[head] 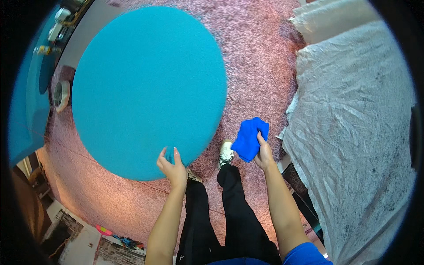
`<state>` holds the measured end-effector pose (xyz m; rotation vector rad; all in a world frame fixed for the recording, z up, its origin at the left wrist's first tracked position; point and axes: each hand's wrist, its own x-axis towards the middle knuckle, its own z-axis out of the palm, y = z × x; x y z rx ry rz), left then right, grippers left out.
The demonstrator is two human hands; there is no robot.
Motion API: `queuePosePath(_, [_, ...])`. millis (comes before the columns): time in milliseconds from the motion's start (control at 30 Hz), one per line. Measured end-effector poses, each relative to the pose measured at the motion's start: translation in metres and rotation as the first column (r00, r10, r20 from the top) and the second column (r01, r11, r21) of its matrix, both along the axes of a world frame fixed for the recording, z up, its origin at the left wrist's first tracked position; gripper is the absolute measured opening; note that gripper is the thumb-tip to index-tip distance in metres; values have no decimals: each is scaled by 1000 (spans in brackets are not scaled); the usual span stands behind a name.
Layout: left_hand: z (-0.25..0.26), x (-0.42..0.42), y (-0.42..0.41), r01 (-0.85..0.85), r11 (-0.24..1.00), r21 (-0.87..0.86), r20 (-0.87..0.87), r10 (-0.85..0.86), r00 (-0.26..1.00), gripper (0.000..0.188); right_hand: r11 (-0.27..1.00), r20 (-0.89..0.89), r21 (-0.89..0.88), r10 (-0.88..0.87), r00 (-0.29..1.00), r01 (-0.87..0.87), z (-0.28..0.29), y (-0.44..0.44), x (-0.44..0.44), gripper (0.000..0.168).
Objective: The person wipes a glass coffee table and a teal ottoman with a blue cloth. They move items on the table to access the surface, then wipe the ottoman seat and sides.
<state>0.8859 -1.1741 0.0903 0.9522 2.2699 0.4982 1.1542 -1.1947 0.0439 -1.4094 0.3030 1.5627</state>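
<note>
A folded blue cloth (247, 140) is held in my right hand (265, 153), above the carpet and just right of one of my shoes. The thumb lies on top of the cloth and the other fingers are hidden beneath it. My left hand (172, 167) is at the lower edge of a large round turquoise top (149, 89), which looks padded or fabric-covered. Its thumb and fingers are spread apart and nothing shows between them. Whether the fingertips touch the round top I cannot tell.
Pink carpet (255, 66) surrounds the round top. A crumpled grey-white sheet (354, 116) covers something large on the right. At the left are a roll resembling tape (61, 96) and a turquoise surface (33, 122). Small items (127, 241) lie at the lower left. My shoe (226, 151) stands on the carpet.
</note>
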Motion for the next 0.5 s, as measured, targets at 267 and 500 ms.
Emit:
queuePosePath(267, [25, 117, 71, -19, 976, 218, 582, -114, 805, 29, 965, -171, 260, 81, 982, -34, 72, 45, 66, 41])
queuePosePath(500, [101, 173, 145, 609, 583, 538, 101, -762, 640, 49, 916, -272, 401, 134, 953, -15, 117, 78, 101, 47])
